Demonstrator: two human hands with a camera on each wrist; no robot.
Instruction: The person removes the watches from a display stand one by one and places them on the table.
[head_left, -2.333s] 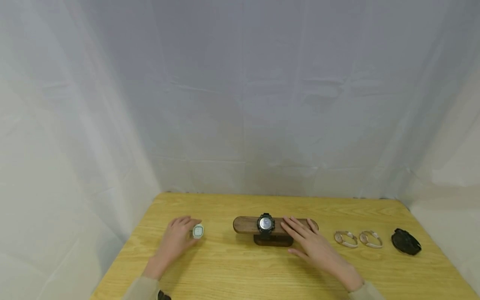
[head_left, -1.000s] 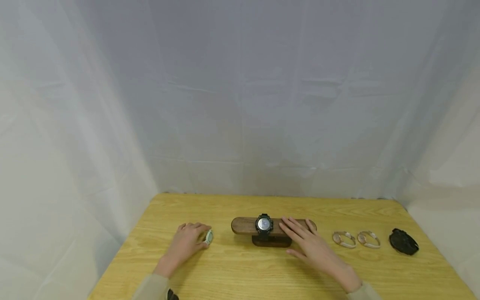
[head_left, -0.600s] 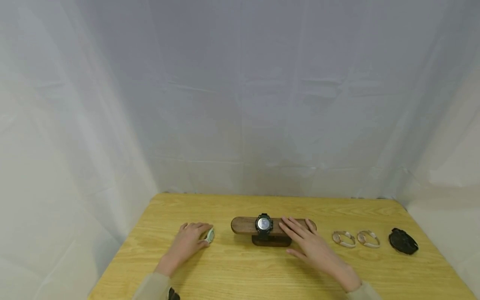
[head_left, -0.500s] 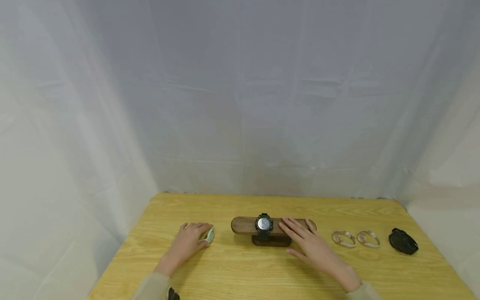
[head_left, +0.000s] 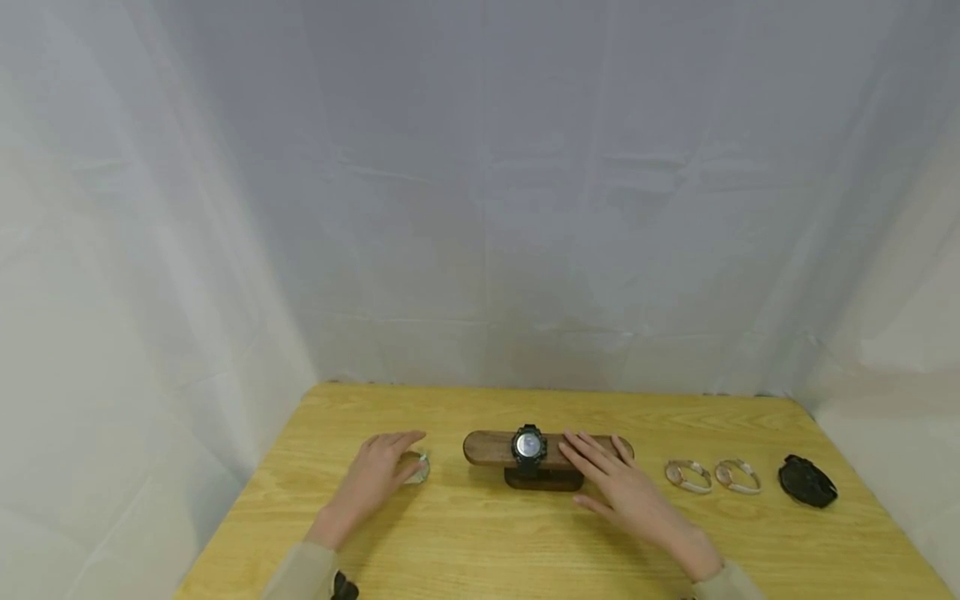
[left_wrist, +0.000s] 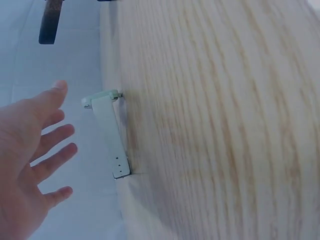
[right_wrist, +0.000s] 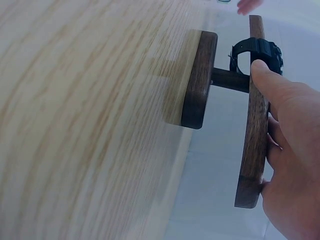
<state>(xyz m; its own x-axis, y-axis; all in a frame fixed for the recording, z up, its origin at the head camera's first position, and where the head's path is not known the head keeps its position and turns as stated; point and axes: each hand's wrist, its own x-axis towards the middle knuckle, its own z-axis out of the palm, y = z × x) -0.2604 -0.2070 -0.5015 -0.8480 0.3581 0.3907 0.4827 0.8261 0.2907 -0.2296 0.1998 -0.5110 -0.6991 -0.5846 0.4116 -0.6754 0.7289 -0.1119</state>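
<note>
My left hand (head_left: 372,473) has its fingers spread beside a pale mint-green watch (head_left: 423,469) on the table. In the left wrist view a gap shows between that hand (left_wrist: 27,150) and the watch (left_wrist: 106,125), whose strap lies along the tabletop. A dark wooden watch stand (head_left: 491,448) carries a black watch (head_left: 528,445) near the middle of its bar. Straight fingers of my right hand (head_left: 618,483) rest across the bar's right part. In the right wrist view the thumb of this hand (right_wrist: 295,130) overlaps the bar's edge beside the black watch (right_wrist: 270,52).
Right of the stand lie two slim watches with pale bands, one (head_left: 687,476) nearer the stand and the other (head_left: 738,477) beside it. A black object (head_left: 807,481) lies beyond them, its kind unclear. White cloth (head_left: 480,208) hangs behind the wooden table (head_left: 465,550).
My left hand earlier held the green watch and carried it to the right, towards the stand. Now its fingers have spread off the watch. The right hand has stayed on the bar.
</note>
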